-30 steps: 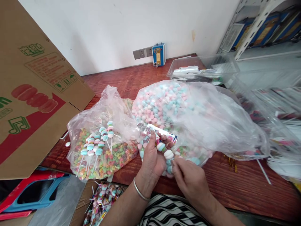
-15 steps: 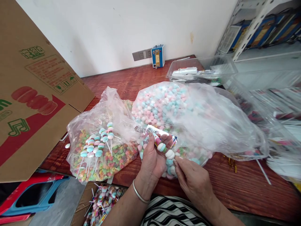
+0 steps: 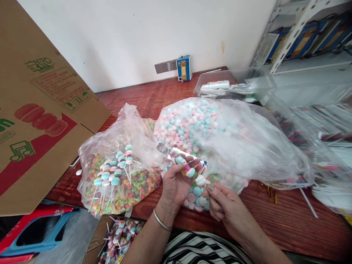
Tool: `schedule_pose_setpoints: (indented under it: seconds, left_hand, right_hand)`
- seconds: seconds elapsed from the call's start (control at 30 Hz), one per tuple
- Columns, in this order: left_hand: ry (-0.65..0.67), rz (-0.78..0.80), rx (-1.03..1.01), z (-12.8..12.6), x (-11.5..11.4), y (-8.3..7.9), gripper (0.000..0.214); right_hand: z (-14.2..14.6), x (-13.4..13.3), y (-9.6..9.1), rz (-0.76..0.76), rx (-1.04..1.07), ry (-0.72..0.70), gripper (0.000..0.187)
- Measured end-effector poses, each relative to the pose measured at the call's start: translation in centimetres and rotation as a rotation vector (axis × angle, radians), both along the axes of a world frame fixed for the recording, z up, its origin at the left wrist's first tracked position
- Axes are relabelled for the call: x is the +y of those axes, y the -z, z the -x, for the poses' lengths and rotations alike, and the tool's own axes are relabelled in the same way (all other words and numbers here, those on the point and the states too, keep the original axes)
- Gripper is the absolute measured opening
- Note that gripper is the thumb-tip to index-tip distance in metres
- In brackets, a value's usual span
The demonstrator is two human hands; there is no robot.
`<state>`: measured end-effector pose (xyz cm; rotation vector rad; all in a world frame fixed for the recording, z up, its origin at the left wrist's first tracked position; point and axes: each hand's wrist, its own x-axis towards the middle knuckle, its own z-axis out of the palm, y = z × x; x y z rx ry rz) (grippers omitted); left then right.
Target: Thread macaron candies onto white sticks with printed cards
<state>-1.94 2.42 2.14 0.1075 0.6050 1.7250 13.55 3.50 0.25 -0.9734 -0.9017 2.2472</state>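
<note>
Candy skewer (image 3: 190,171) is sitting just below the frame's centre; I am cradling it and a printed wrapper (image 3: 164,148) in my left hand (image 3: 175,187) while pinching its lower end with my right hand (image 3: 226,201). A marshmallow bag (image 3: 184,123) is lying behind, a carton (image 3: 41,128) filling the left.

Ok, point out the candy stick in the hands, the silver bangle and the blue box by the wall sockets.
Candy stick (image 3: 200,180): head view, on its white sweet.
Silver bangle (image 3: 159,220): head view, on the band.
Blue box (image 3: 183,69): head view, on its front face.
</note>
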Motion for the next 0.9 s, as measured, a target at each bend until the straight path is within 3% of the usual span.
schedule_pose_setpoints:
  seconds: [0.17,0.37,0.5,0.6,0.67,0.73,0.83,0.9]
  left_hand:
    - [0.047,-0.037,-0.007,-1.1,-0.3,-0.6,0.009]
    - [0.044,0.050,0.098,-3.0,-0.4,-0.1,0.017]
    - [0.043,-0.049,0.052,-1.4,0.4,-0.6,0.037]
    - [0.013,-0.065,0.006,-0.1,1.5,-1.4,0.032]
    - [-0.037,-0.030,-0.003,0.2,2.2,-1.8,0.017]
    - [-0.105,0.020,-0.009,0.1,2.7,-2.0,0.009]
    - [-0.149,0.063,-0.029,-0.7,3.0,-2.2,0.016]
    - [-0.136,0.063,-0.038,-1.4,2.8,-2.2,0.019]
  right_hand:
    - [0.1,-0.4,-0.3,0.126,0.134,-0.047,0.035]
    - [0.8,-0.7,0.4,-0.209,-0.082,0.061,0.045]
    - [0.9,-0.8,0.2,-0.083,0.015,0.023,0.042]
    - [0.9,-1.0,0.0,-0.066,0.036,-0.044,0.040]
    - [0.7,-0.9,0.1,-0.272,-0.073,-0.047,0.035]
    - [0.3,-0.7,0.5,-0.662,-0.283,0.024,0.025]
    - [-0.5,-0.5,1.1,-1.187,-0.585,0.190,0.020]
    - [-0.8,-0.6,1.1,-1.229,-0.609,0.182,0.020]
